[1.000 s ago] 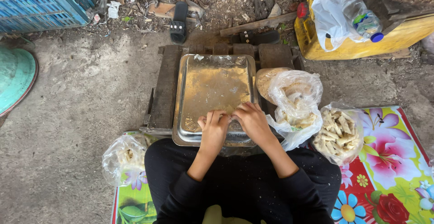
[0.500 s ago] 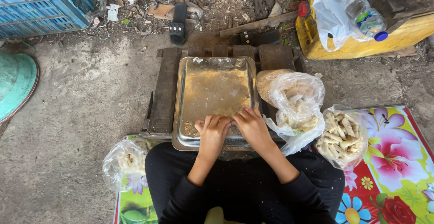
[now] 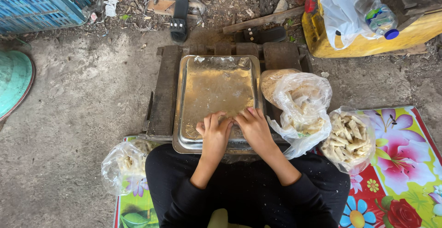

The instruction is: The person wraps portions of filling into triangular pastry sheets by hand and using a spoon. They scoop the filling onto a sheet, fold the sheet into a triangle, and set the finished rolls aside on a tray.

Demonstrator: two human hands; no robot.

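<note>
Both hands, left (image 3: 214, 133) & right (image 3: 254, 127), fingers curled, pressed together on something small, hidden, at near edge of metal tray (image 3: 216, 85). Tray otherwise bare. 2 bags of rolled pieces (image 3: 347, 138) just right of grip; 1 bag (image 3: 123, 163) left.

Silvery tray (image 3: 216, 78), blue crate (image 3: 41, 5) — bright floral-patterned mat (image 3: 405, 163).

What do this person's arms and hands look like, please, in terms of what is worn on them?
Both arms wear long black sleeves pushed up short of the wrists, leaving the lower forearms bare. The left hand and right hand are bare: no gloves, and no rings, watch or bracelets that I can make out.
</note>
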